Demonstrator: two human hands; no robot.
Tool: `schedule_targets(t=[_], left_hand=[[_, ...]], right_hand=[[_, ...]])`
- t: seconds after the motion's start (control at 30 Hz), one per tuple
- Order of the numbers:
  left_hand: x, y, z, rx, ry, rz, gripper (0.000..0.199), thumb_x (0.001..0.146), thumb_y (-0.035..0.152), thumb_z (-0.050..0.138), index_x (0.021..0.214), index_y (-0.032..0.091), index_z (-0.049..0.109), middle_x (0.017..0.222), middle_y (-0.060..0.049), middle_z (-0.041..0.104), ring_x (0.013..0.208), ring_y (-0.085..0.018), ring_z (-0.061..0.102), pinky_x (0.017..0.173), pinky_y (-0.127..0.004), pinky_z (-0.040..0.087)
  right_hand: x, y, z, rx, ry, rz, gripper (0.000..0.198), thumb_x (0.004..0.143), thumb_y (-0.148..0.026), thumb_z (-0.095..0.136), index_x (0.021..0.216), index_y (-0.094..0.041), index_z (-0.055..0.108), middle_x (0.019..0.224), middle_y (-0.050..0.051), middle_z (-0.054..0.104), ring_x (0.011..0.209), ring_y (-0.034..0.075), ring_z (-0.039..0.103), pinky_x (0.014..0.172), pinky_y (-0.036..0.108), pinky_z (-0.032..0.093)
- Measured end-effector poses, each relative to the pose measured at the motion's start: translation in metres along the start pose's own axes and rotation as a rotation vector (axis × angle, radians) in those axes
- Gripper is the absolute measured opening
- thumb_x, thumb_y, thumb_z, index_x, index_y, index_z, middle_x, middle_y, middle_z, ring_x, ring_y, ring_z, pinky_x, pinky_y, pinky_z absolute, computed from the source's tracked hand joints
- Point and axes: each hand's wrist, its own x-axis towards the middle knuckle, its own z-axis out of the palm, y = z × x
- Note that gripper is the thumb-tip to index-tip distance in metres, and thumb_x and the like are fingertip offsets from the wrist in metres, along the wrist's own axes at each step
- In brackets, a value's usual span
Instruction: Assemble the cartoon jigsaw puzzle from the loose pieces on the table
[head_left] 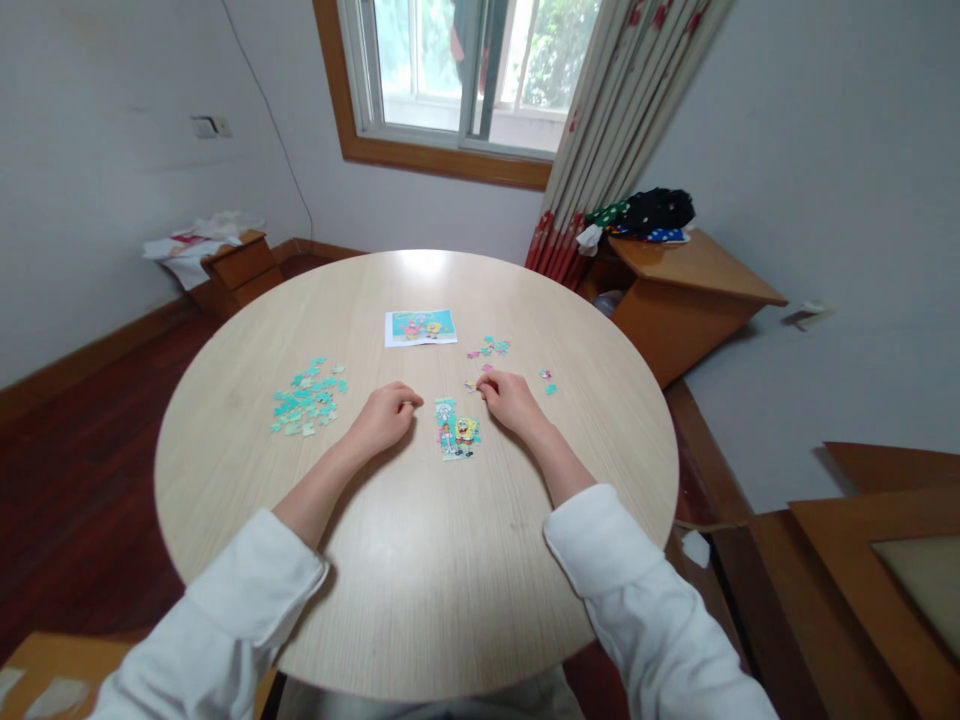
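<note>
A partly joined jigsaw puzzle (456, 430) lies on the round table between my hands, showing a yellow sponge figure and a teal one. To its left, my left hand (386, 415) rests with curled fingers, and nothing shows in them. My right hand (511, 400) is at the puzzle's upper right, thumb and finger pinched at the edge of a small puzzle piece (470, 386). Just beyond those fingers lies a pink piece (487, 367). A picture sheet (421, 328) with the cartoon figures lies farther back.
Many loose teal pieces (306, 400) are heaped on the left of the round table (420, 570). A smaller cluster (491, 346) lies behind my right hand, with two pieces (549, 388) to its right. A wooden cabinet (675, 300) bearing cloths stands beyond the table.
</note>
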Motion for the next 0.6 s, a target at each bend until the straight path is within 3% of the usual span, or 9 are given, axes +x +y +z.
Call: schedule_targets(t=[0.17, 0.6], left_hand=[[0.000, 0.000, 0.000, -0.006, 0.004, 0.008, 0.035, 0.072, 0.011, 0.038, 0.082, 0.015, 0.072, 0.093, -0.007, 0.070, 0.087, -0.018, 0.064, 0.088, -0.033, 0.050], [0.001, -0.002, -0.001, -0.012, -0.004, 0.001, 0.034, 0.072, 0.011, 0.039, 0.081, 0.014, 0.072, 0.091, -0.008, 0.070, 0.086, -0.018, 0.064, 0.088, -0.033, 0.049]], right_hand=[[0.003, 0.010, -0.010, -0.069, 0.055, 0.056, 0.023, 0.081, -0.010, 0.048, 0.082, -0.015, 0.070, 0.082, 0.008, 0.071, 0.078, 0.017, 0.063, 0.078, 0.027, 0.043], [0.007, 0.032, -0.017, -0.108, 0.132, 0.119, 0.024, 0.080, -0.013, 0.048, 0.083, -0.014, 0.072, 0.074, 0.008, 0.070, 0.075, 0.017, 0.063, 0.078, 0.027, 0.044]])
